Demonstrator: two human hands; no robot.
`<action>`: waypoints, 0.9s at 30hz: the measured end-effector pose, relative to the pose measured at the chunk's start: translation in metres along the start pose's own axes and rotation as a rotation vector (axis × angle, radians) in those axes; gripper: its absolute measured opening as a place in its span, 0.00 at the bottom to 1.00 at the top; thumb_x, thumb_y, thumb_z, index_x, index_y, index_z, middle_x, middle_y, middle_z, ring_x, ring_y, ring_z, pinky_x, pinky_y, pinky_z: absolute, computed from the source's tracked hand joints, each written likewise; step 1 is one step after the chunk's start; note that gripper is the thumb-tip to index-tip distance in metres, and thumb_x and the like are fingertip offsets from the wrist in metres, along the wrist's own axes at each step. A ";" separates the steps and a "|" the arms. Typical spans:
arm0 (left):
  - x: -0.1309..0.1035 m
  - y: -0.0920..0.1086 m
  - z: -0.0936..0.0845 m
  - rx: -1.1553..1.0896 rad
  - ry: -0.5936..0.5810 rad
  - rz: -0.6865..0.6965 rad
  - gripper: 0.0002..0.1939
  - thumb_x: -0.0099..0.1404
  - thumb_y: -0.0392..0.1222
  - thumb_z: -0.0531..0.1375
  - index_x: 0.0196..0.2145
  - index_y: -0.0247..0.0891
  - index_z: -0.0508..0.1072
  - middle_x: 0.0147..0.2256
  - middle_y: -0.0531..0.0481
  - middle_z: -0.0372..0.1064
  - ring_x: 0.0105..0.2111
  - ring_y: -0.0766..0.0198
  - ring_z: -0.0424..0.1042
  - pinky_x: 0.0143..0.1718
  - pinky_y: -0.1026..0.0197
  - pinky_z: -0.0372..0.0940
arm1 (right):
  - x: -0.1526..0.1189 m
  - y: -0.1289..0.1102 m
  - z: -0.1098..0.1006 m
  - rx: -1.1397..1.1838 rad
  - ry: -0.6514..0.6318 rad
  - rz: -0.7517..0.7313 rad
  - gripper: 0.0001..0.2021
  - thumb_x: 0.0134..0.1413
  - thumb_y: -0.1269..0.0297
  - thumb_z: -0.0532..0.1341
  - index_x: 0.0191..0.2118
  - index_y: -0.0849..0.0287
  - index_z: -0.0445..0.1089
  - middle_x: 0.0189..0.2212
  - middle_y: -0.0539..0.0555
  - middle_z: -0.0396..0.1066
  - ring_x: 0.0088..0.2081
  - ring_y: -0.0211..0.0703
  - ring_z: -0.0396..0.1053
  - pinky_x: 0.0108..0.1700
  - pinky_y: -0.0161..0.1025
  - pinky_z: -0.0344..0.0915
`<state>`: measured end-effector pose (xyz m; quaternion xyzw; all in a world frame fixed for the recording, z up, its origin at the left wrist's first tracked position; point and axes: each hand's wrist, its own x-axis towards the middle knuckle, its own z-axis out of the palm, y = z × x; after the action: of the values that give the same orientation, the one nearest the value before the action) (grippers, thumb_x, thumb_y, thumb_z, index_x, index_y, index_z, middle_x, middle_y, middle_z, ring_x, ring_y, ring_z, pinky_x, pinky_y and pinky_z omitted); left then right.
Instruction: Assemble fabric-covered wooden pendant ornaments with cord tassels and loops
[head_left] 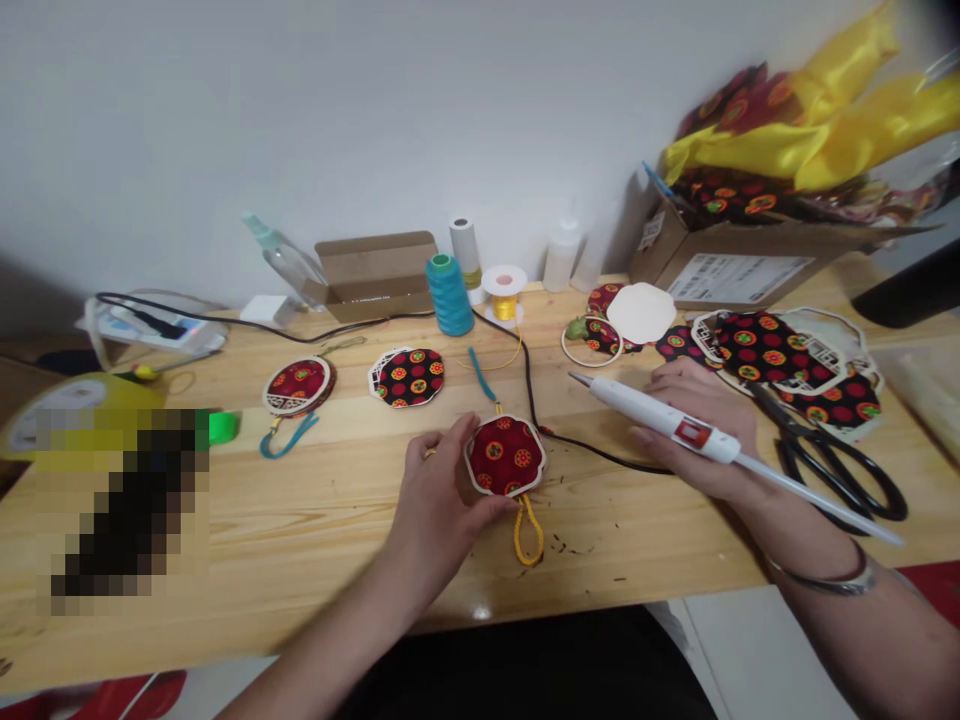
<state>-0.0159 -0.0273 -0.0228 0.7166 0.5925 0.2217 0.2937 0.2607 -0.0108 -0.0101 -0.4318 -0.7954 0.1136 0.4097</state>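
My left hand [439, 495] grips the left edge of a red patterned fabric piece [506, 456] with a pale scalloped rim. A yellow cord loop [529, 535] hangs from its near side, and it lies on the wooden table [300, 570]. In my right hand [701, 430] is a white glue pen [660, 415] with a red window, its grey tip pointing left above the table, clear of the fabric piece. A clear stick runs out of its back end. Beyond the fabric piece lies a short teal cord [482, 375].
Black scissors [832, 460] and stacked fabric pieces [780, 350] lie at right. Behind stand a teal thread cone [450, 295], a yellow spool [505, 300], bottles [561, 255] and a full cardboard box [720, 265]. A black cable [532, 385] crosses the table. Two ornaments [298, 386] [409, 377] lie left.
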 end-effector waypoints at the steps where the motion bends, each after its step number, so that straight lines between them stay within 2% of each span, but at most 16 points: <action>1: 0.000 0.000 0.000 0.001 -0.002 0.001 0.41 0.47 0.48 0.67 0.56 0.41 0.58 0.49 0.44 0.64 0.50 0.51 0.57 0.51 0.48 0.56 | 0.000 0.000 0.000 0.002 -0.001 -0.005 0.05 0.44 0.65 0.64 0.28 0.56 0.67 0.22 0.52 0.67 0.27 0.44 0.62 0.37 0.49 0.63; 9: 0.001 0.002 0.001 0.043 -0.002 -0.025 0.41 0.46 0.46 0.68 0.56 0.38 0.59 0.48 0.44 0.64 0.49 0.53 0.57 0.51 0.51 0.57 | 0.001 0.003 0.003 0.006 0.019 -0.065 0.05 0.43 0.67 0.64 0.27 0.57 0.67 0.22 0.51 0.68 0.27 0.42 0.62 0.36 0.47 0.63; 18: 0.001 0.000 0.004 0.084 0.007 0.004 0.41 0.46 0.47 0.68 0.56 0.36 0.59 0.48 0.44 0.65 0.49 0.53 0.57 0.51 0.51 0.57 | 0.001 0.001 0.003 -0.077 -0.017 -0.066 0.05 0.47 0.64 0.62 0.26 0.56 0.66 0.21 0.50 0.68 0.27 0.42 0.63 0.37 0.46 0.63; 21: 0.000 0.000 0.003 0.083 0.012 0.020 0.40 0.47 0.47 0.67 0.56 0.38 0.59 0.48 0.44 0.65 0.48 0.52 0.58 0.51 0.50 0.57 | 0.000 0.003 0.002 -0.260 0.024 -0.099 0.07 0.45 0.61 0.63 0.27 0.58 0.66 0.22 0.53 0.69 0.30 0.45 0.63 0.36 0.45 0.62; 23: 0.001 0.000 0.003 0.082 0.015 0.020 0.40 0.47 0.47 0.67 0.56 0.39 0.59 0.47 0.45 0.65 0.48 0.52 0.58 0.50 0.49 0.57 | 0.000 0.003 -0.002 -0.494 0.048 -0.097 0.08 0.47 0.61 0.62 0.28 0.60 0.67 0.24 0.55 0.70 0.34 0.49 0.64 0.37 0.46 0.60; 25: 0.002 0.000 0.004 0.086 0.013 0.012 0.40 0.47 0.48 0.67 0.56 0.40 0.59 0.47 0.45 0.65 0.49 0.52 0.58 0.50 0.50 0.57 | 0.001 0.003 -0.009 -0.759 -0.009 -0.082 0.06 0.51 0.63 0.59 0.31 0.62 0.68 0.29 0.58 0.72 0.39 0.53 0.63 0.39 0.47 0.56; 27: 0.002 0.000 0.004 0.094 0.004 0.008 0.40 0.47 0.47 0.67 0.56 0.39 0.58 0.47 0.45 0.65 0.49 0.53 0.58 0.50 0.50 0.57 | 0.002 0.003 -0.020 -0.968 -0.139 -0.096 0.07 0.55 0.67 0.55 0.34 0.63 0.68 0.32 0.59 0.72 0.44 0.57 0.61 0.42 0.50 0.53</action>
<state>-0.0128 -0.0257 -0.0254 0.7315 0.6001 0.1962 0.2577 0.2768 -0.0105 0.0019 -0.5268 -0.8015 -0.2596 0.1126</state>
